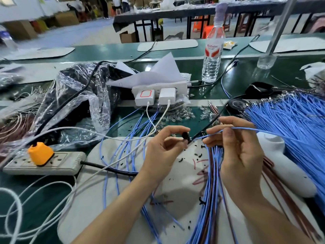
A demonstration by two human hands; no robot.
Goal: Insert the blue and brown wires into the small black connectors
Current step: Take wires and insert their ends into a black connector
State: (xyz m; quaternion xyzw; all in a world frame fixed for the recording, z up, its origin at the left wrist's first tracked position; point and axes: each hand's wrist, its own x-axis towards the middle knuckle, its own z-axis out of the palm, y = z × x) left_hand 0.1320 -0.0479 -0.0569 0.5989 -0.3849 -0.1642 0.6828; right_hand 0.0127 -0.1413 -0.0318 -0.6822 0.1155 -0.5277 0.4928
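Observation:
My left hand (163,152) pinches a small black connector (185,135) between thumb and fingertips above the white mat (98,199). My right hand (237,148) pinches a single blue wire (274,132) that runs off to the right. Its palm also grips a bundle of blue and brown wires (212,191) hanging down toward me. The wire's tip points at the connector, a short gap apart. More small black connectors (197,154) lie scattered on the mat between the hands.
A big fan of blue wires (288,117) covers the right side, brown wires (281,196) below it. Loose blue wires (126,155) cross the mat. A power strip with an orange plug (40,153) lies left, white chargers (154,95) and a water bottle (212,59) behind.

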